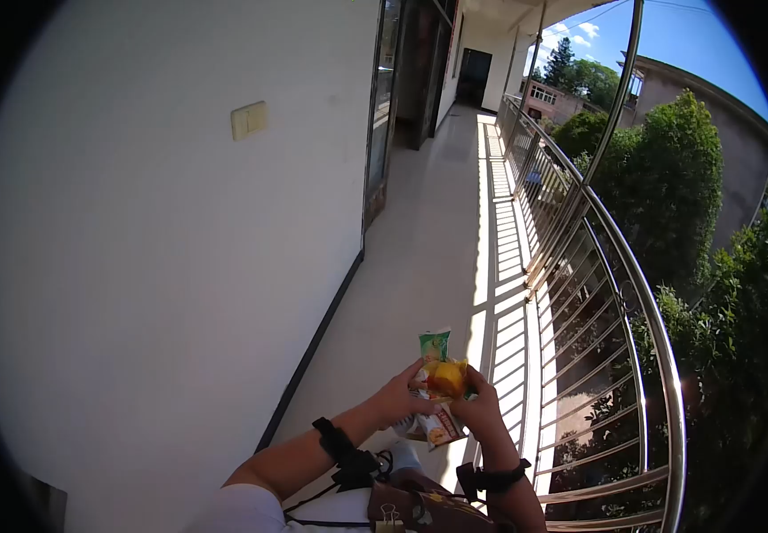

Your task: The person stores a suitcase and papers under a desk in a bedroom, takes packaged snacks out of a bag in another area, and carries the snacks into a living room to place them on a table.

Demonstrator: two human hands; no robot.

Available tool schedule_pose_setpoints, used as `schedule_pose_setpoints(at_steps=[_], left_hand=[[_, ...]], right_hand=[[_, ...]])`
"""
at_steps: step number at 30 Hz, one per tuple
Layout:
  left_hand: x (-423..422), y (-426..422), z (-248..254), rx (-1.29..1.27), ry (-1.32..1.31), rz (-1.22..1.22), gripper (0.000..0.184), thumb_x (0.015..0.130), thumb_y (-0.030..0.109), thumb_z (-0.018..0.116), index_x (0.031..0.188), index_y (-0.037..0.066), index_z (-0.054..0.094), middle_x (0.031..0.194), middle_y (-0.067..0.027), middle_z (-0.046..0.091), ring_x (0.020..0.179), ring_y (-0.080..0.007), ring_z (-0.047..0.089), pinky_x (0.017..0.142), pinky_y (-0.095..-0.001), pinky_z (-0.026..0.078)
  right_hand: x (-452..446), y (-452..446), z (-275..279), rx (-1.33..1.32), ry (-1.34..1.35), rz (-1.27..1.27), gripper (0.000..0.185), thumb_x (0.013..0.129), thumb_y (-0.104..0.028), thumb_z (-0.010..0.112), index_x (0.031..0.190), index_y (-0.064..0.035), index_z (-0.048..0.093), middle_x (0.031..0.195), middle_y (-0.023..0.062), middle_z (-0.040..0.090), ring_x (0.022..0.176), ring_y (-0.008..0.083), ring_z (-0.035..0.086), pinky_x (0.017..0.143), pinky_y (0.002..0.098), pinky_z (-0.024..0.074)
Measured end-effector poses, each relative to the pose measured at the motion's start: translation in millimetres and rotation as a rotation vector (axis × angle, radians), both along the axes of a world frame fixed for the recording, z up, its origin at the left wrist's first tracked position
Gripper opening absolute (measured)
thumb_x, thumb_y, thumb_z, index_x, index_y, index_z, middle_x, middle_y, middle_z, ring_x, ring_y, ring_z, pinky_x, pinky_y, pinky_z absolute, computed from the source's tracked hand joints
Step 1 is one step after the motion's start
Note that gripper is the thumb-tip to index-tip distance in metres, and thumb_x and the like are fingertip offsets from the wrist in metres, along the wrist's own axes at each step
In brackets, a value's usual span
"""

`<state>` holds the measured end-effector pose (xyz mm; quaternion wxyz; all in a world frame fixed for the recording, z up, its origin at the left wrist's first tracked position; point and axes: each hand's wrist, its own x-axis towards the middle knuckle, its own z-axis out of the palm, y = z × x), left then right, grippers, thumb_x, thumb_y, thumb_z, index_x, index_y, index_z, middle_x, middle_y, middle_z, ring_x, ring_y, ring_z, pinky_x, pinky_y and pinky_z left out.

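Note:
Several small food packets are held together between my two hands, low in the view. A clear wrapper with a yellow-orange item (446, 379) is on top. Behind it a green packet (435, 342) sticks up, and a white packet with red and brown print (442, 427) hangs below. My left hand (397, 396) grips the bundle from the left, fingers bent round its edge. On the other side my right hand (480, 404) holds the yellow item's wrapper, thumb and fingers closed on it. Black straps circle both forearms.
A white wall with a light switch (249, 121) is at the left. The tiled corridor floor (411, 231) runs ahead past an open doorway. A metal railing (637, 266) lines the right side, with trees and buildings beyond. A brown bag (402, 505) is at my waist.

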<state>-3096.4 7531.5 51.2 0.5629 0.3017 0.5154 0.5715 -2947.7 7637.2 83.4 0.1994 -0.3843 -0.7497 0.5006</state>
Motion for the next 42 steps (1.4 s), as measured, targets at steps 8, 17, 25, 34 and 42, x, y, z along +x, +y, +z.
schedule_pose_setpoints(at_steps=[8, 17, 25, 34, 42], left_hand=[[-148.5, 151.7, 42.4, -0.019, 0.015, 0.185, 0.097, 0.065, -0.003, 0.072, 0.143, 0.008, 0.018, 0.116, -0.0158, 0.053, 0.097, -0.0213, 0.058, 0.083, -0.0323, 0.049], [-307.9, 370.2, 14.0, -0.039, -0.019, 0.166, 0.098, 0.064, -0.001, 0.075, 0.143, 0.009, 0.019, 0.119, -0.0156, 0.051, 0.101, -0.0211, 0.056, 0.086, -0.0321, 0.048], [-411.2, 607.3, 28.0, -0.020, -0.016, -0.072, 0.105, 0.064, 0.005, 0.076, 0.144, 0.008, 0.009, 0.126, -0.0253, 0.044, 0.109, -0.0280, 0.052, 0.089, -0.0373, 0.046], [-553.5, 807.1, -13.1, -0.039, 0.086, 0.011, 0.098, 0.066, -0.002, 0.073, 0.144, 0.010, 0.015, 0.121, -0.0172, 0.050, 0.107, -0.0214, 0.052, 0.091, -0.0329, 0.043], [-718.3, 984.8, 12.1, -0.027, 0.024, 0.205, 0.096, 0.068, -0.003, 0.071, 0.145, 0.014, 0.016, 0.115, -0.0148, 0.050, 0.101, -0.0211, 0.055, 0.086, -0.0324, 0.047]], right_hand=[[-164.6, 173.1, 41.2, 0.010, 0.005, 0.162, 0.072, 0.058, -0.008, 0.063, 0.127, 0.0028, 0.045, 0.112, 0.0208, 0.058, 0.108, 0.0273, 0.055, 0.094, 0.0321, 0.0415], [-324.7, 389.2, -1.7, -0.042, 0.031, 0.138, 0.071, 0.058, -0.006, 0.063, 0.126, 0.0039, 0.045, 0.112, 0.0195, 0.058, 0.107, 0.0270, 0.056, 0.094, 0.0325, 0.0417], [-405.6, 598.7, 24.4, 0.062, -0.006, -0.025, 0.070, 0.060, -0.002, 0.062, 0.127, 0.0062, 0.043, 0.107, 0.0173, 0.059, 0.101, 0.0220, 0.058, 0.089, 0.0290, 0.0436], [-561.4, 810.4, -31.1, -0.066, 0.060, 0.018, 0.073, 0.059, -0.001, 0.062, 0.128, 0.0064, 0.042, 0.113, 0.0187, 0.057, 0.109, 0.0251, 0.054, 0.095, 0.0316, 0.0398], [-743.6, 1014.3, -4.8, -0.032, 0.077, 0.237, 0.067, 0.062, -0.004, 0.063, 0.125, 0.0059, 0.045, 0.112, 0.0203, 0.058, 0.107, 0.0266, 0.057, 0.092, 0.0327, 0.0425]])
